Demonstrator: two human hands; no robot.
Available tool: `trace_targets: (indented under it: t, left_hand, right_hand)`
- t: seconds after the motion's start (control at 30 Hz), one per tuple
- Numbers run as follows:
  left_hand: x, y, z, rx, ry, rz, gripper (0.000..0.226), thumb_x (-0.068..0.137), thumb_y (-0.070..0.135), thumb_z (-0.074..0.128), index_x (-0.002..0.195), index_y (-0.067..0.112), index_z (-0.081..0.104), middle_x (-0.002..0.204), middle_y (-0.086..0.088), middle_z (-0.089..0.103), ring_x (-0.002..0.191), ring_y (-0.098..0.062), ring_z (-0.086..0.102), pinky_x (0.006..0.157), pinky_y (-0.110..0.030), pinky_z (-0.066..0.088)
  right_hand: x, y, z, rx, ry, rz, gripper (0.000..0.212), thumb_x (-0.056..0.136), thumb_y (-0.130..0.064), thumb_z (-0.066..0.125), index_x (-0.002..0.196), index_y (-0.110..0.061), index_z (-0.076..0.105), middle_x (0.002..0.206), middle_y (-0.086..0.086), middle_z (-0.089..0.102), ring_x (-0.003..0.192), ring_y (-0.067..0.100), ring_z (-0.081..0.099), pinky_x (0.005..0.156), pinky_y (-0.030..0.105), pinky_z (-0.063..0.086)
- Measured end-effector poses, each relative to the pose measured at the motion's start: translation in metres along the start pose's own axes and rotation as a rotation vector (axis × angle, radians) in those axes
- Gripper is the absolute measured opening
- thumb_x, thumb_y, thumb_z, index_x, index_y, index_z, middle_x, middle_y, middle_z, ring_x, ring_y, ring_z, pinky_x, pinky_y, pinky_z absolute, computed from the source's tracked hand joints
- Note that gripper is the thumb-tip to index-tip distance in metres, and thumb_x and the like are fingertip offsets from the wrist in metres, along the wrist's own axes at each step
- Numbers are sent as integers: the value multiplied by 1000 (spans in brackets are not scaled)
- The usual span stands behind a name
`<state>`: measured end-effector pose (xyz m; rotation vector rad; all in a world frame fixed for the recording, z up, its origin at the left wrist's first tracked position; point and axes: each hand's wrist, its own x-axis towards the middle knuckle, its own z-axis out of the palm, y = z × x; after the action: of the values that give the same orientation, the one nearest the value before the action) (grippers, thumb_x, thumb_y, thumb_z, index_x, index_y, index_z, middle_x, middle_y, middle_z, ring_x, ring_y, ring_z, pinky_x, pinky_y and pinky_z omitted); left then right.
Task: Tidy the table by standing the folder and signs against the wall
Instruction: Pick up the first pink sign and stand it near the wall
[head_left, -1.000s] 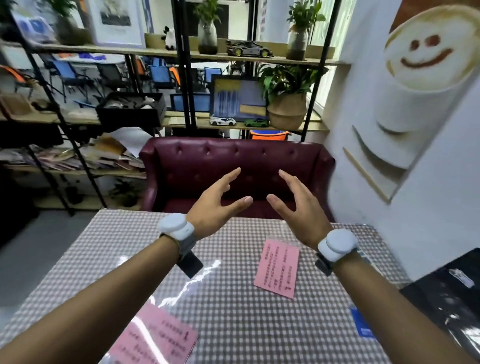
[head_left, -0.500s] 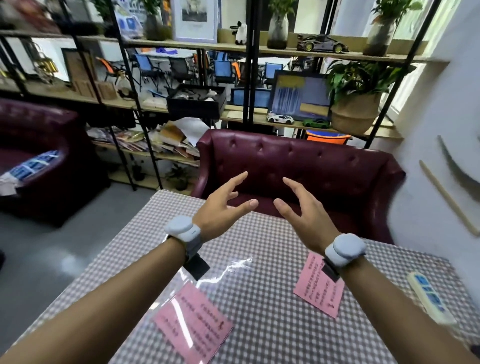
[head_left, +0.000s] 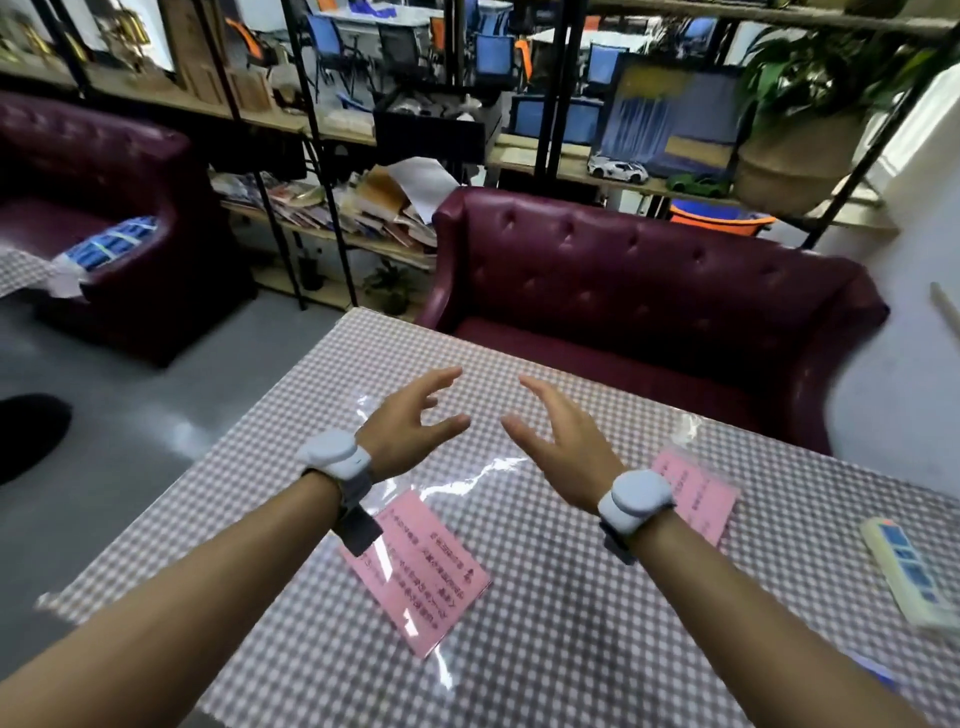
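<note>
Left hand (head_left: 410, 423) and right hand (head_left: 563, 449) hover spread and empty above the checked plastic-covered table (head_left: 571, 649). One flat pink printed sign (head_left: 415, 569) lies under the left wrist, another (head_left: 696, 493) beside the right. No folder visible. Risk: glossy sleeves slipping flat when leaned.

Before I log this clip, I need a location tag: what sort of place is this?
Probably a cafe or lounge corner: a checked table facing a tufted maroon sofa, with display shelves of plants, model cars and magazines behind.

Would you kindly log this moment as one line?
left hand open, empty | right hand open, empty | two pink laminated paper signs flat on checked table
</note>
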<state>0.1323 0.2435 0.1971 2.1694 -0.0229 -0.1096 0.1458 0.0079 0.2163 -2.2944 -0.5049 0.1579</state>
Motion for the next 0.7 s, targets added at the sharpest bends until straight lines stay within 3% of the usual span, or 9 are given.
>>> trace_targets:
  t: [0.13, 0.27, 0.37, 0.5, 0.63, 0.7]
  left_hand:
    - [-11, -46, 5, 88, -72, -62, 71, 95, 48, 69, 158, 39, 36, 166, 9, 39, 148, -23, 44, 115, -44, 44]
    - [-11, -77, 10, 246, -142, -68, 66, 100, 39, 66, 159, 32, 38, 166, 7, 39, 149, -21, 43, 118, -35, 36]
    - [-4, -101, 22, 337, -218, -58, 61, 102, 34, 64, 158, 27, 41, 165, 4, 41, 152, -19, 39, 122, -36, 32]
    - [6, -129, 38, 438, -281, -55, 57, 103, 31, 62, 156, 26, 43, 163, 3, 45, 151, -20, 42, 120, -36, 33]
    - [16, -166, 60, 632, -414, -12, 55, 104, 28, 58, 157, 29, 43, 161, 2, 46, 149, -22, 44, 119, -39, 38]
    - [18, -181, 67, 795, -483, 43, 54, 104, 27, 56, 156, 32, 43, 161, 5, 47, 149, -20, 42, 116, -44, 42]
  right_hand:
    - [-2, 10, 38, -6, -94, 34, 69, 96, -61, 47, 154, -28, 28, 161, -7, 32, 148, 12, 29, 110, 24, 20]
    - [-6, 25, 76, -1, -162, 91, 71, 93, -65, 45, 154, -32, 27, 161, -5, 33, 148, 15, 30, 114, 32, 26]
    - [-11, 43, 107, -16, -201, 150, 69, 95, -61, 47, 154, -31, 26, 160, -2, 35, 148, 17, 30, 117, 36, 28]
    - [-13, 64, 137, -6, -228, 223, 67, 95, -57, 49, 152, -29, 29, 156, 3, 43, 144, 22, 38, 114, 38, 35]
    - [-20, 93, 167, -13, -256, 324, 65, 95, -56, 50, 151, -29, 31, 150, 6, 49, 131, 23, 52, 101, 34, 42]
    - [-27, 101, 174, -33, -275, 339, 64, 97, -53, 50, 152, -25, 33, 153, 4, 47, 136, 23, 48, 106, 35, 40]
